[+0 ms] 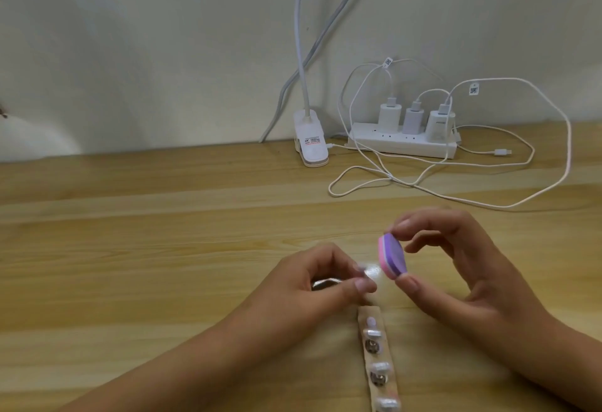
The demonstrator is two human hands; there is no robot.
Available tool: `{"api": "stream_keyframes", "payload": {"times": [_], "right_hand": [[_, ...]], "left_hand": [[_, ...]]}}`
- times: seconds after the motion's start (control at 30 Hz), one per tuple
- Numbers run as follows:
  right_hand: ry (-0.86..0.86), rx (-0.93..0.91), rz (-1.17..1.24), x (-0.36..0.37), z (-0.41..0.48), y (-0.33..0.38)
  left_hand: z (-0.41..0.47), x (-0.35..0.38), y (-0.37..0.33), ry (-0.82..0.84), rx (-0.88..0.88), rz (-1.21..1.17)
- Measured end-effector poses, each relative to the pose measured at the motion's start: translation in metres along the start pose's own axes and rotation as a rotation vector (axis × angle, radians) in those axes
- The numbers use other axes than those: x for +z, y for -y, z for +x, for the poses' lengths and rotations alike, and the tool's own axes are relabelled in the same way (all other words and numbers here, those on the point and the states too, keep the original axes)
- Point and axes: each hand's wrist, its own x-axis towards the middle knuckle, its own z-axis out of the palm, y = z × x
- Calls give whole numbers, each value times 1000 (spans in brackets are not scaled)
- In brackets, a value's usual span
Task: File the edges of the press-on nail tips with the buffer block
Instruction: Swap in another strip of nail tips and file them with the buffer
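A wide, light-brown wooden table [130, 232] fills the lower view, backed by a pale, plain wall [146, 36]. At the far edge lies a white power strip [400, 144] with three white chargers plugged in, and thin white cables [391, 178] loop loosely across the wood. Just left of it stands the white clip base of a lamp [311, 139].

Two bare forearms reach in from the bottom. The right hand [465, 268] holds a small pink-and-purple foam buffer block [392, 256] above the table, clamped between the thumb below and fingertips on top, tilted with its broad purple face turned towards the left hand. The left hand [312, 281], close beside it, has thumb and fingers pressed together on what looks like one small, clear press-on nail tip [365, 273]; it is blurred, so its exact position is unclear. Tip and block are near each other but appear apart.

Below the hands lies a narrow brown cardboard strip [384, 351] carrying a row of shiny spare nail tips [379, 367].

The tip is probably very light, thin, glossy and springy, so it may slip or flick away. It is best pinched flat across its middle, leaving the rim exposed. The block looks light and slightly soft, and is best held by its ends.
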Motion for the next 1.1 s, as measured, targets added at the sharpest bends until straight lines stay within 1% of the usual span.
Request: {"api": "stream_keyframes", "payload": {"times": [0.03, 0.1, 0.17, 0.27, 0.47, 0.5, 0.57, 0.63, 0.67, 0.8, 0.93, 1.03, 1.1], "right_hand": [[-13, 0, 11, -1, 0, -1], [-30, 1, 20, -2, 2, -2], [-26, 3, 12, -2, 3, -2], [13, -28, -54, -1, 3, 1], [161, -204, -242, 2, 0, 11], [175, -200, -269, 2, 0, 10], [145, -112, -277, 4, 2, 7], [107, 5, -195, 3, 5, 5], [111, 27, -164, 3, 5, 5], [188, -59, -176, 3, 3, 4], [134, 80, -85, 2, 7, 3], [176, -37, -148, 3, 4, 4], [171, -3, -166, 4, 4, 3]], "left_hand": [[0, 0, -1, -22, -13, -97], [0, -1, -3, -64, -40, -177], [0, -2, -3, -59, -61, -160], [-1, -1, -3, -34, -50, -109], [-1, 1, -5, 0, 34, -99], [-1, 1, -6, -9, 49, -96], [-1, 1, -4, -27, 60, -103], [-1, -1, -3, -36, 63, -77], [-2, -1, -2, -36, 67, -58], [-2, 1, -2, -44, 86, -42], [-1, 1, -2, -41, 67, -22], [-2, 1, -4, -21, 60, -53], [-2, 0, -4, -15, 45, -45]]}}
